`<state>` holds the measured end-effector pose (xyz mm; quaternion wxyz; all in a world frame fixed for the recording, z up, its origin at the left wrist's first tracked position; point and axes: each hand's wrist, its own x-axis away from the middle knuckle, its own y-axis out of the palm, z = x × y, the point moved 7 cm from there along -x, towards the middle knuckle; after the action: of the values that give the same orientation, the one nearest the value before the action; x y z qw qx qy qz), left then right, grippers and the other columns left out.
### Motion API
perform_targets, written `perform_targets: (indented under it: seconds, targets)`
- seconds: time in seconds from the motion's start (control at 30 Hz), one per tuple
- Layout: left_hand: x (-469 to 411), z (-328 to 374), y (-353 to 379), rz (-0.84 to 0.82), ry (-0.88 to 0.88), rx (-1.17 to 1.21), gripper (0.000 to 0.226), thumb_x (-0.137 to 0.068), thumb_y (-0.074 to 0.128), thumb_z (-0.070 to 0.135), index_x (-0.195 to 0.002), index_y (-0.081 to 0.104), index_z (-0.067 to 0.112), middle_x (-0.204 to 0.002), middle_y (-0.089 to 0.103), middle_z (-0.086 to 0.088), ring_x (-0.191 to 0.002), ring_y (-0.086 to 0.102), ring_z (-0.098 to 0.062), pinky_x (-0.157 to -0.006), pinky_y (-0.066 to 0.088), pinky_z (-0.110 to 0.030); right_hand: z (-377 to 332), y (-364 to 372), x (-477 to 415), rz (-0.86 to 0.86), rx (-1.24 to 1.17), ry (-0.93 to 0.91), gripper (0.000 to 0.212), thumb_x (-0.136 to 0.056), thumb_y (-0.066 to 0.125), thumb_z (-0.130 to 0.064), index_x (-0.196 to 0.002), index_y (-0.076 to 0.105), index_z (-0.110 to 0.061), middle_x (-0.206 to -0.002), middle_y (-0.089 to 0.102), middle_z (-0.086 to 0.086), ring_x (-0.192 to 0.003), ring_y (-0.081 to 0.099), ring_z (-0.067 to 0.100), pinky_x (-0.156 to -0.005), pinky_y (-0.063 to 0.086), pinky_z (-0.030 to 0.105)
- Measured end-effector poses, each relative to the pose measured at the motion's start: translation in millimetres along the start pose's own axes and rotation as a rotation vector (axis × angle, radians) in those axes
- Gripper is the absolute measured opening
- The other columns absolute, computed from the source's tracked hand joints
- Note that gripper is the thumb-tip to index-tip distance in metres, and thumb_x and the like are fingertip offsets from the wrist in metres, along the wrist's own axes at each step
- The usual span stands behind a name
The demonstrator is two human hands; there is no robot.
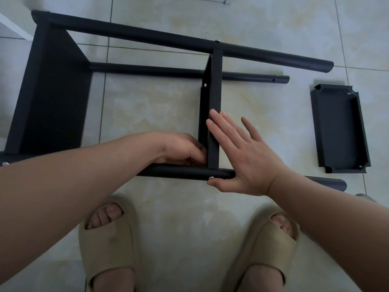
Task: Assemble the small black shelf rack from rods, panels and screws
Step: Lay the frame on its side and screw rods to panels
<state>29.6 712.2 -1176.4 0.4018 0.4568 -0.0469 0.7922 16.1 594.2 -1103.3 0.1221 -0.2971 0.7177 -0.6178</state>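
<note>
A partly built black rack lies on its side on the tiled floor. Its end panel [52, 89] stands at the left, and long rods run rightward, the top one [189, 42] being highest in view. A middle panel [213, 106] stands upright between the rods. My right hand [244, 157] presses flat against that panel's right side, fingers straight, thumb lying under a silver screw [211, 177] in the near rod [181, 171]. My left hand [182, 149] reaches in behind the panel's lower left corner with curled fingers; what they hold is hidden. A loose third panel [340, 129] lies at the right.
My two feet in beige slippers [107, 239] stand just below the near rod. A white furniture edge [14, 26] shows at the upper left. Bare floor tile lies between the panels and beyond the rod ends at the right.
</note>
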Motion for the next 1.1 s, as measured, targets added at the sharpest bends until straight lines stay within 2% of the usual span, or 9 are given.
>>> perform_targets:
  seconds: [0.23, 0.33, 0.5, 0.63, 0.7, 0.8, 1.1]
  targets:
    - [0.0, 4.0, 2.1, -0.029, 0.021, 0.041, 0.016, -0.091, 0.051, -0.011, -0.091, 0.061, 0.001, -0.065, 0.066, -0.004, -0.057, 0.066, -0.012, -0.055, 0.051, -0.019, -0.1, -0.2, 0.0, -0.003, 0.0, 0.001, 0.111, -0.08, 0.041, -0.079, -0.162, 0.012, -0.011, -0.171, 0.0, 0.002, -0.157, 0.001, 0.019, -0.124, 0.015, 0.056]
    - [0.4, 4.8, 2.7, -0.037, 0.024, 0.047, 0.018, -0.091, 0.05, -0.012, -0.091, 0.062, 0.002, -0.067, 0.067, -0.005, -0.059, 0.066, -0.012, -0.057, 0.052, -0.02, -0.1, -0.1, -0.1, -0.007, 0.006, 0.002, 0.111, -0.08, 0.041, -0.08, -0.162, 0.011, -0.011, -0.171, -0.001, 0.002, -0.157, 0.001, 0.019, -0.124, 0.015, 0.056]
    - [-0.6, 4.1, 3.5, -0.045, 0.014, 0.078, 0.018, -0.091, 0.05, -0.01, -0.103, 0.06, -0.001, -0.076, 0.065, -0.01, -0.063, 0.066, -0.015, -0.06, 0.054, -0.021, -0.2, -0.3, -0.1, -0.001, 0.001, 0.0, 0.111, -0.08, 0.041, -0.079, -0.162, 0.012, -0.011, -0.171, 0.0, 0.002, -0.157, 0.002, 0.019, -0.124, 0.015, 0.056]
    - [0.1, 0.2, 4.9, -0.055, -0.03, 0.051, 0.014, -0.091, 0.055, -0.001, -0.087, 0.067, 0.004, -0.073, 0.071, -0.007, -0.065, 0.07, -0.015, -0.059, 0.053, -0.022, -0.5, -0.2, 0.5, 0.002, 0.005, 0.0, 0.111, -0.08, 0.041, -0.079, -0.162, 0.012, -0.011, -0.171, 0.0, 0.003, -0.157, 0.003, 0.02, -0.124, 0.015, 0.056]
    - [-0.6, -0.2, 1.3, -0.017, -0.022, 0.027, 0.014, -0.09, 0.055, -0.003, -0.084, 0.067, 0.003, -0.072, 0.07, -0.008, -0.063, 0.069, -0.016, -0.058, 0.053, -0.022, -0.5, -0.2, 0.5, 0.003, 0.005, -0.001, 0.111, -0.08, 0.041, -0.079, -0.162, 0.012, -0.01, -0.171, 0.001, 0.003, -0.157, 0.003, 0.02, -0.124, 0.015, 0.056]
    - [-1.1, 2.2, -0.9, 0.011, -0.004, 0.012, 0.011, -0.089, 0.055, -0.007, -0.093, 0.063, -0.001, -0.079, 0.065, -0.014, -0.065, 0.067, -0.017, -0.061, 0.055, -0.022, -0.3, -0.4, 0.2, 0.002, 0.003, -0.001, 0.111, -0.081, 0.041, -0.079, -0.162, 0.012, -0.01, -0.17, 0.001, 0.003, -0.157, 0.003, 0.02, -0.124, 0.016, 0.057]
    - [-1.6, 9.5, -0.6, -0.017, -0.045, 0.029, 0.017, -0.089, 0.056, -0.011, -0.1, 0.066, -0.004, -0.087, 0.07, -0.015, -0.074, 0.072, -0.019, -0.066, 0.057, -0.023, -0.3, -0.8, 0.1, 0.021, 0.007, -0.004, 0.111, -0.08, 0.043, -0.079, -0.162, 0.014, -0.01, -0.17, 0.003, 0.004, -0.157, 0.006, 0.021, -0.123, 0.018, 0.057]
